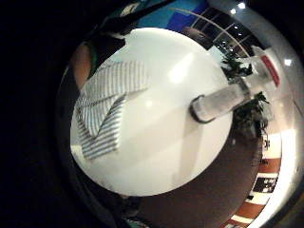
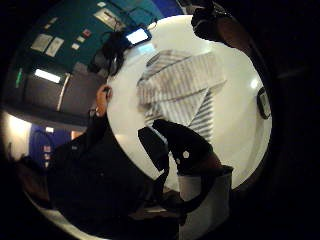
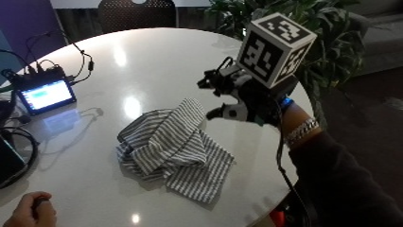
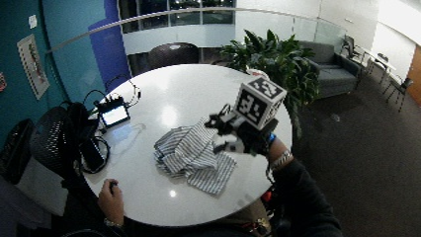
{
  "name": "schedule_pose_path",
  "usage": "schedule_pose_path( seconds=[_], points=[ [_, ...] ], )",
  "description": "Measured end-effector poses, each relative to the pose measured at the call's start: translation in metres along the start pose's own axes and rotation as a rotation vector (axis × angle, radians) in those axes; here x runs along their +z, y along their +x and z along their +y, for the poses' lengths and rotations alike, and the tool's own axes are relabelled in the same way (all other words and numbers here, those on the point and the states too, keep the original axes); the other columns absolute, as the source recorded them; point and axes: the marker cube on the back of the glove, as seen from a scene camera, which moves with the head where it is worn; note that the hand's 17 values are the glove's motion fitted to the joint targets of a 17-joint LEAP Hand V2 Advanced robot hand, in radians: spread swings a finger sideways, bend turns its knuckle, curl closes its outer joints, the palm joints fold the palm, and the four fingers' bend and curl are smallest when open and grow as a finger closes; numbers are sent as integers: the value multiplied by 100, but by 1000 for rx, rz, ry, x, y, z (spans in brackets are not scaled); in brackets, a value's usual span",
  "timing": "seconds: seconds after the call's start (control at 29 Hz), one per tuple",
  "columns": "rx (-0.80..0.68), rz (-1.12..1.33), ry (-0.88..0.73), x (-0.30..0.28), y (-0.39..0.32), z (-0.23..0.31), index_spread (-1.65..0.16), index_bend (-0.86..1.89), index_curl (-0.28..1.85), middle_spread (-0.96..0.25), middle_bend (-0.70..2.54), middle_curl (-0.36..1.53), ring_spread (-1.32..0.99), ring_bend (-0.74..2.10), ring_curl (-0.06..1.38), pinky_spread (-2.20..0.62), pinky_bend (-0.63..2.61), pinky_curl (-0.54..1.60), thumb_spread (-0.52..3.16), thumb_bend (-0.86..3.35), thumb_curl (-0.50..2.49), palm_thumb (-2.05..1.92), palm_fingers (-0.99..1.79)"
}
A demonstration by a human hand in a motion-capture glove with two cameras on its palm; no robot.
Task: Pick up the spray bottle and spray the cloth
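Note:
A grey-and-white striped cloth lies crumpled on the round white table. It also shows in the palm views, cloth and cloth. My gloved right hand hovers above the table just right of the cloth, fingers spread and holding nothing. The spray bottle, clear with a dark ring at its base and a white, red-marked top, stands near the table edge by the plant. It is apart from my palm. In the outside view the bottle is hidden behind my hand.
A small device with a lit screen and cables sits at the table's left. The bare left hand rests at the near left edge. A leafy plant stands just past the right edge, and a dark chair at the far side.

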Motion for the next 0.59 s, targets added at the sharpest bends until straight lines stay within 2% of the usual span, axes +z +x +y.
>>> schedule_pose_path(
  seconds=[0.28, 0.59],
  points=[
    [296, 88, 216, -40, 92, -39, -42, 23, 35, -12, 17, 28, -13, 22, 25, 21, 18, 25, 104, 1, 23, 47, 59],
    [555, 14, 322, -45, 164, -43, -41, 20, 36, -11, 18, 29, -12, 21, 26, 21, 17, 26, 107, 0, 25, 55, 59]
  ],
)
